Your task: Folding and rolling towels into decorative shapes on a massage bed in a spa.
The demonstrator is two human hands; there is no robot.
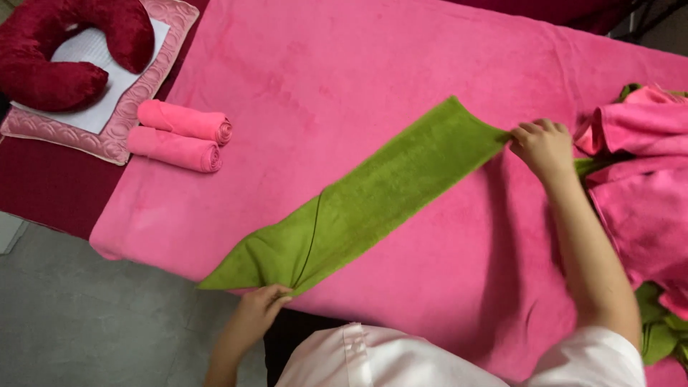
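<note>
Left hand pinching green towel edge — right hand opposite

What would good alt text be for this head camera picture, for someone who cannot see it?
Seen from above, a person's left hand and right hand pinch opposite ends of a long folded green towel stretched across a pink-covered table. Two rolled pink towels lie at the left, a heap of pink and green towels at the right.
</note>
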